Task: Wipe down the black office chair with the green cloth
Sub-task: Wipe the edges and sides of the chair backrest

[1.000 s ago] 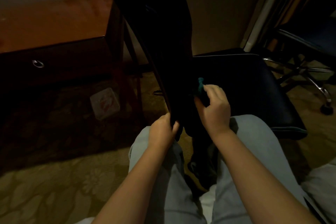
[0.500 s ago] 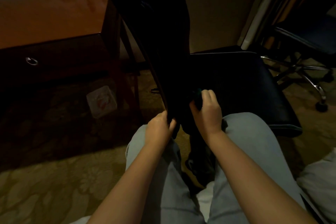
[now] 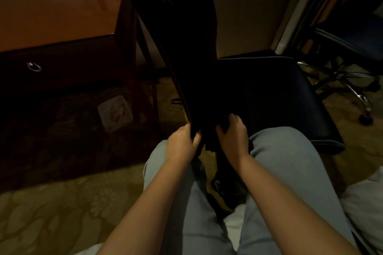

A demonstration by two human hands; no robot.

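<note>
Left grip (image 3: 182,143) clamps the lower back edge of the chair (image 3: 186,47); right grip (image 3: 233,132) clamps the barely visible cloth (image 3: 224,119) against it.

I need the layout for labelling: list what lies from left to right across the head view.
Drawer's ring pull → white packet on the carpet → left hand → right hand → caster of the second chair.

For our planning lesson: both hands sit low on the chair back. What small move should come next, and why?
Probably wipe the right hand out across the seat: it is curled where back meets seat, cloth barely showing in its grip, and the left hand holds the back's edge, steadying it.
</note>
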